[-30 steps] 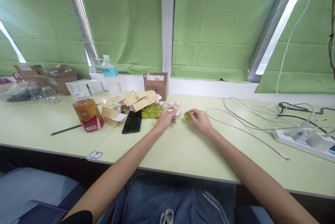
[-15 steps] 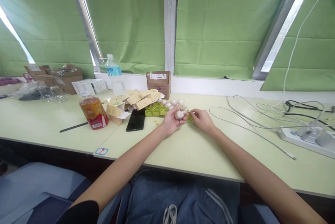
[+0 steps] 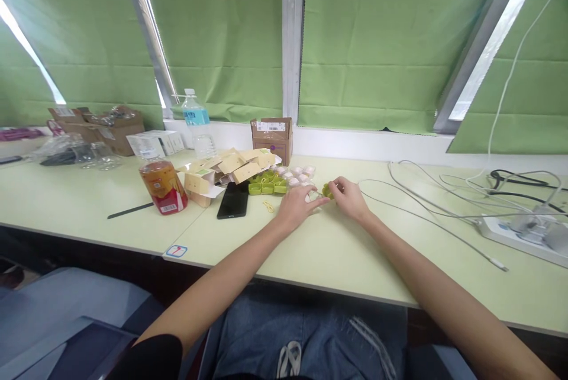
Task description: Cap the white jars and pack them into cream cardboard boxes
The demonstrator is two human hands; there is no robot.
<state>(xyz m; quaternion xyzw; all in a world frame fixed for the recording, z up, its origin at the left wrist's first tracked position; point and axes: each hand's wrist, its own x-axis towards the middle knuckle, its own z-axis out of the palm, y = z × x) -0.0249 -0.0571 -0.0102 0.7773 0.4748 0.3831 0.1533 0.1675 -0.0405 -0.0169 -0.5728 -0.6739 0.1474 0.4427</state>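
Observation:
My left hand and my right hand meet over the pale green table, fingertips together around a small green plastic piece. My right hand pinches that piece. My left hand is turned palm down, fingers curled, and a small white piece shows just under its fingertips; whether it grips it is hidden. Behind the hands lie several green plastic pieces and small white and pink pieces.
A black phone lies left of the hands, by open tan cartons, an orange drink bottle, a black pen and a water bottle. A brown box stands at the sill. Cables and a power strip fill the right.
My left hand had lifted a small white piece, palm up; now it is turned down and close to the table beside the green piece. The camera view drifted slightly.

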